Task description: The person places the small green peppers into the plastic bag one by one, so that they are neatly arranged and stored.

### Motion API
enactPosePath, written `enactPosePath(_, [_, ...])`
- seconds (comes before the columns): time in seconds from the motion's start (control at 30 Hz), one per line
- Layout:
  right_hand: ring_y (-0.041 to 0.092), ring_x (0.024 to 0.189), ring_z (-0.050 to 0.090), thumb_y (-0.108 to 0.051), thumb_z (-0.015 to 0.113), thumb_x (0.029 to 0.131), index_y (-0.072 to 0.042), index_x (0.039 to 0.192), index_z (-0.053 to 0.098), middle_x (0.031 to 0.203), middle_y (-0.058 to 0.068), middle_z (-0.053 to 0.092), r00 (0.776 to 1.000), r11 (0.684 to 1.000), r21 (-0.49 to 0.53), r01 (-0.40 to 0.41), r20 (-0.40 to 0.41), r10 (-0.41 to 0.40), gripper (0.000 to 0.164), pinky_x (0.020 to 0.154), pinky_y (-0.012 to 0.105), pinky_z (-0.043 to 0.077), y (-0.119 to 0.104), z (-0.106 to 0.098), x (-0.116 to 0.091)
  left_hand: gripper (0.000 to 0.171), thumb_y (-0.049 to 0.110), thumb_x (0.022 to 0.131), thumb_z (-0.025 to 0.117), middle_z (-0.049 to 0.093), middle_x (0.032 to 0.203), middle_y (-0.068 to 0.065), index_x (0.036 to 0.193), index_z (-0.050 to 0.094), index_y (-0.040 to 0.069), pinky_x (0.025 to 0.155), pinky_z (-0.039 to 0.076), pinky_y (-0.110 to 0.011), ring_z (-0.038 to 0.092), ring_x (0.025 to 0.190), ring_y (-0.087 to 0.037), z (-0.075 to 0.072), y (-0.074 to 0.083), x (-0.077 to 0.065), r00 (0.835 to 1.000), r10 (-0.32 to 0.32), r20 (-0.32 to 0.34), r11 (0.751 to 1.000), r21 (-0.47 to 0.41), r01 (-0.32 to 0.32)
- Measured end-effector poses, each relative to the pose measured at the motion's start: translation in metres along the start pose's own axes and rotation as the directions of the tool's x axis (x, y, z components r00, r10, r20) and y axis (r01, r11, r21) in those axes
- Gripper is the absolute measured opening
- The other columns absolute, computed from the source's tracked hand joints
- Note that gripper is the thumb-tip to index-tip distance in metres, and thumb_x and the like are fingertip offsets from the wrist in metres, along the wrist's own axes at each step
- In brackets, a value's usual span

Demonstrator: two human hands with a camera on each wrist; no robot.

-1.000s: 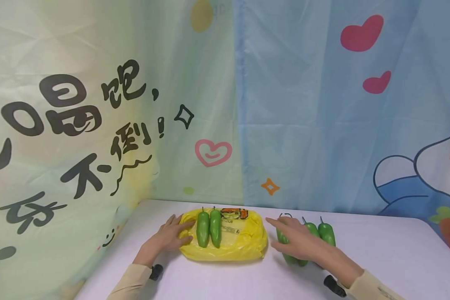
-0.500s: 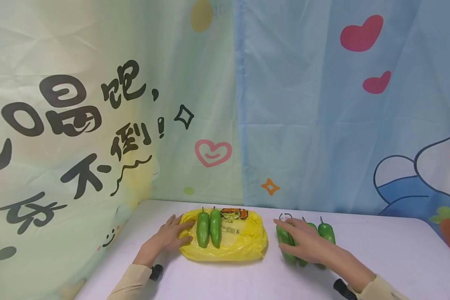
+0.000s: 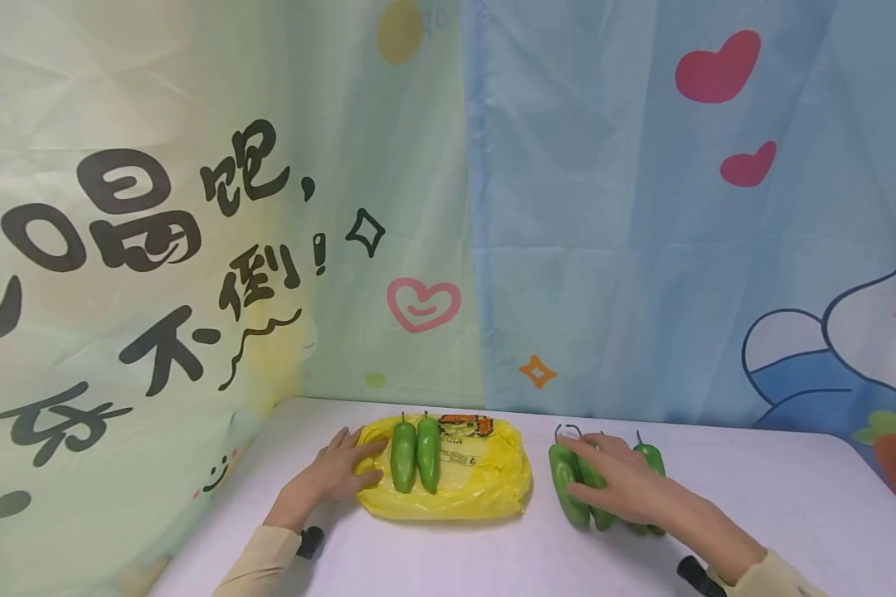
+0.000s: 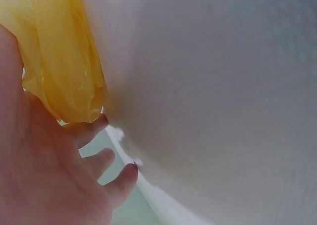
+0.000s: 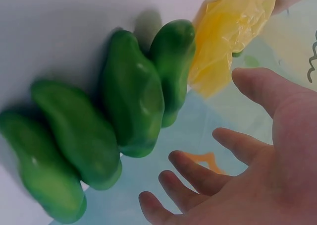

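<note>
My left hand (image 3: 336, 474) lies flat with spread fingers on the white table (image 3: 754, 506), fingertips pressing the left edge of the yellow plastic bag (image 3: 478, 485). Two green peppers (image 3: 416, 454) lie side by side on top of the bag, stems pointing away from me. My right hand (image 3: 616, 485) is spread wide, fingers relaxed, over a row of four green peppers (image 5: 131, 96) that lie on the table just right of the bag. From the head view my fingers rest on the middle peppers; the right wrist view shows the palm open above them, gripping none. The leftmost pepper (image 3: 567, 489) lies near the bag's edge.
</note>
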State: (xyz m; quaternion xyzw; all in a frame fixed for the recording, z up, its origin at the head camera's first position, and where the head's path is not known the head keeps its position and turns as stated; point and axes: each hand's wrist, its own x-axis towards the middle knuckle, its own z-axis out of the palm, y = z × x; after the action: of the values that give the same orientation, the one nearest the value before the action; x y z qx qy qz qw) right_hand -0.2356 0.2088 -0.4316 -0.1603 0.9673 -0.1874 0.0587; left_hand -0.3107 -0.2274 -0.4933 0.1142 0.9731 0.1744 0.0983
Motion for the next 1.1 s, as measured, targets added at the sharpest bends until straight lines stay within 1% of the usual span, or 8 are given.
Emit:
enactPosePath(0.2, [0.051, 0.132, 0.045, -0.043, 0.072, 0.091, -0.018, 0.150, 0.047, 0.144, 0.025, 0.050, 1.000, 1.000, -0.009, 0.000, 0.004, 0.000, 0.069, 0.099, 0.075, 0.041, 0.005, -0.002, -0.003, 0.057, 0.042, 0.095, 0.062, 0.029, 0.164, -0.017, 0.149, 0.050, 0.027, 0.120, 0.016, -0.071, 0.013, 0.154, -0.046, -0.001, 0.000, -0.001, 1.000, 0.003, -0.001, 1.000, -0.003, -0.003])
enactPosePath(0.47, [0.054, 0.133, 0.044, -0.041, 0.072, 0.090, -0.015, 0.149, 0.049, 0.144, 0.029, 0.049, 1.000, 0.999, -0.036, 0.001, -0.024, -0.002, 0.068, 0.098, 0.078, 0.038, 0.014, -0.001, -0.010, 0.057, 0.043, 0.095, 0.062, 0.029, 0.164, -0.017, 0.149, 0.050, 0.028, 0.120, 0.016, -0.071, 0.013, 0.154, -0.046, 0.000, 0.000, -0.002, 1.000, 0.006, -0.005, 1.000, -0.002, -0.006])
enactPosePath(0.63, [0.053, 0.130, 0.046, -0.042, 0.072, 0.090, -0.015, 0.148, 0.050, 0.143, 0.028, 0.049, 0.999, 0.999, -0.050, -0.003, -0.034, 0.001, 0.067, 0.095, 0.078, 0.039, 0.022, -0.004, -0.014, 0.057, 0.043, 0.095, 0.061, 0.029, 0.164, -0.016, 0.148, 0.051, 0.027, 0.120, 0.016, -0.071, 0.013, 0.154, -0.046, 0.000, 0.000, -0.001, 1.000, 0.011, -0.007, 1.000, -0.001, -0.011])
enactPosePath(0.77, [0.055, 0.128, 0.047, -0.043, 0.072, 0.090, -0.012, 0.147, 0.050, 0.140, 0.029, 0.051, 0.999, 0.998, -0.071, -0.002, -0.049, -0.001, 0.069, 0.092, 0.077, 0.042, 0.030, -0.007, -0.016, 0.057, 0.043, 0.095, 0.061, 0.029, 0.165, -0.016, 0.149, 0.051, 0.027, 0.120, 0.016, -0.070, 0.013, 0.154, -0.046, 0.000, -0.001, -0.001, 1.000, 0.016, -0.008, 1.000, 0.000, -0.016])
enactPosePath(0.93, [0.058, 0.128, 0.044, -0.041, 0.072, 0.090, -0.010, 0.147, 0.050, 0.140, 0.032, 0.049, 0.998, 0.995, -0.100, -0.030, -0.058, 0.024, 0.068, 0.092, 0.078, 0.041, 0.043, -0.010, -0.019, 0.058, 0.044, 0.095, 0.061, 0.029, 0.165, -0.016, 0.149, 0.050, 0.028, 0.120, 0.016, -0.071, 0.013, 0.154, -0.046, 0.000, -0.001, 0.000, 1.000, 0.018, -0.003, 1.000, 0.008, -0.018])
enactPosePath(1.1, [0.063, 0.127, 0.042, -0.044, 0.071, 0.090, -0.008, 0.145, 0.051, 0.141, 0.038, 0.046, 0.997, 0.988, -0.137, -0.068, -0.035, 0.063, 0.069, 0.091, 0.081, 0.039, 0.059, -0.013, -0.018, 0.058, 0.043, 0.095, 0.062, 0.029, 0.164, -0.017, 0.149, 0.050, 0.028, 0.119, 0.017, -0.071, 0.014, 0.154, -0.046, 0.000, -0.002, 0.000, 1.000, 0.011, -0.005, 1.000, 0.013, -0.011])
